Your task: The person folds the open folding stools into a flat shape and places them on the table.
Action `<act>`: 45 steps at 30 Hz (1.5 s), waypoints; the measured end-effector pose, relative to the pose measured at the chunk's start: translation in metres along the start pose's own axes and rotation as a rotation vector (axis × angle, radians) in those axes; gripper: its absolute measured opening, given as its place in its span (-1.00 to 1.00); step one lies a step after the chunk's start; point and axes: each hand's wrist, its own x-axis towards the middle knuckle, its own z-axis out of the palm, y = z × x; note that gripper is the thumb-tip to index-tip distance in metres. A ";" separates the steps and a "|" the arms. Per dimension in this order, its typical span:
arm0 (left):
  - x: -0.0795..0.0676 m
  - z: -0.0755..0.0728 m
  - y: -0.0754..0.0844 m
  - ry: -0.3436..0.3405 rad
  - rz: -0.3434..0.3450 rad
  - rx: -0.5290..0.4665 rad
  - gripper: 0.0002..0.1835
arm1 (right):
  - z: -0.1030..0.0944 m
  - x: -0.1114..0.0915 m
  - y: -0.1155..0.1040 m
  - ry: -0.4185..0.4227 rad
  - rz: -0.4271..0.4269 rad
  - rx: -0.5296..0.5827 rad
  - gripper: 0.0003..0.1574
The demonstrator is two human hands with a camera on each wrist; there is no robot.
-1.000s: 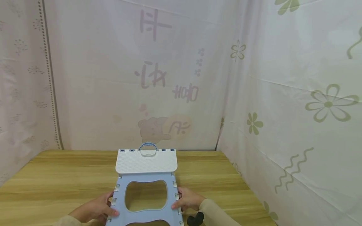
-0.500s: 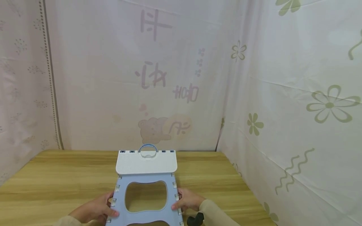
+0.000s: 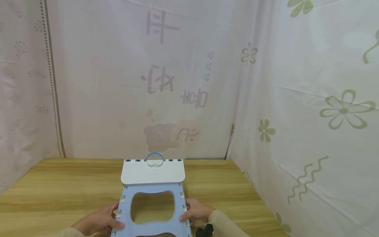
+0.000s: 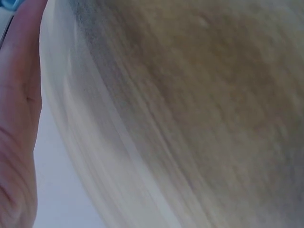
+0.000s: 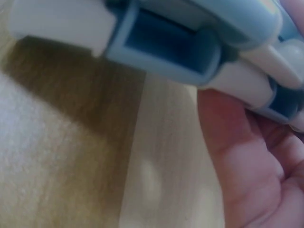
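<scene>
A folding step stool stands in the middle of the head view, with a white top panel (image 3: pixel 152 174), a blue carry handle (image 3: pixel 154 154) at its far edge and a light blue panel (image 3: pixel 154 226) with large cutouts. My left hand (image 3: pixel 100 220) grips its left edge, thumb over the front face. On the opposite edge my right hand (image 3: pixel 196 210) holds it likewise. The right wrist view shows the hinged blue and white edge (image 5: pixel 166 52) close up, with my fingers (image 5: pixel 232 133) under it. In the left wrist view my hand (image 4: pixel 19 118) fills the left side; only a bit of blue shows at the corner.
The stool is over a wood-grain table (image 3: pixel 74 184). Behind the table hangs a pale printed curtain (image 3: pixel 118 82), and a flowered curtain (image 3: pixel 296 138) borders the right side. A small black object (image 3: pixel 205 230) sits by my right sleeve (image 3: pixel 225 223).
</scene>
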 end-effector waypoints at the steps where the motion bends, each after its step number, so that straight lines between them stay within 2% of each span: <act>1: 0.000 -0.001 -0.001 -0.004 -0.002 -0.010 -0.05 | 0.000 0.000 0.001 -0.003 -0.001 0.000 -0.47; 6: 0.000 -0.002 -0.002 -0.019 0.020 -0.037 -0.05 | 0.001 0.001 0.001 -0.009 -0.011 0.002 -0.44; 13: 0.000 -0.001 0.000 -0.013 -0.008 -0.028 -0.06 | 0.001 -0.003 -0.002 -0.016 -0.007 -0.005 -0.45; 19: 0.000 0.000 0.000 -0.030 -0.004 -0.043 -0.06 | 0.001 -0.005 -0.005 -0.015 -0.002 -0.003 -0.46; 27: -0.002 0.001 0.003 0.006 -0.023 -0.016 -0.10 | 0.001 -0.005 -0.006 -0.024 0.007 0.012 -0.42; 39: -0.004 0.000 0.002 -0.013 0.000 -0.044 -0.10 | 0.002 -0.005 -0.005 0.003 0.012 0.004 -0.50; 45: -0.003 -0.001 -0.001 -0.049 0.006 -0.067 -0.11 | 0.001 -0.004 -0.001 -0.005 0.007 0.003 -0.52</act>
